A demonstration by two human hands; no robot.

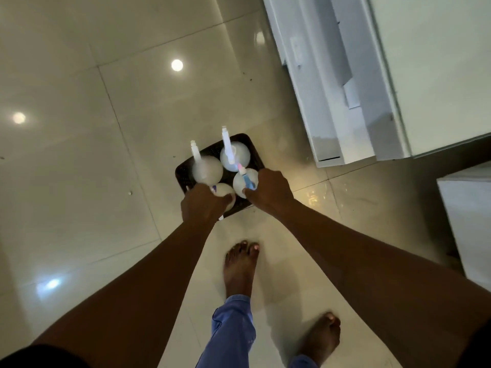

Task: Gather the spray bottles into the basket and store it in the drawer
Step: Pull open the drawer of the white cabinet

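Note:
A dark brown basket [251,147] is carried above the tiled floor, seen from straight above. Several white spray bottles stand upright in it: one at the back right [240,154], one at the left [208,170], one at the front right with a blue nozzle [243,181], one at the front left [224,191]. My left hand [203,205] grips the basket's near left edge, and my right hand [272,189] grips its near right edge. The front rim is hidden under both hands.
A white cabinet with an open drawer [329,102] stands at the upper right, just beyond the basket. Another white unit [467,216] is at the right edge. My bare feet [240,264] are on the glossy floor [93,155] below the basket.

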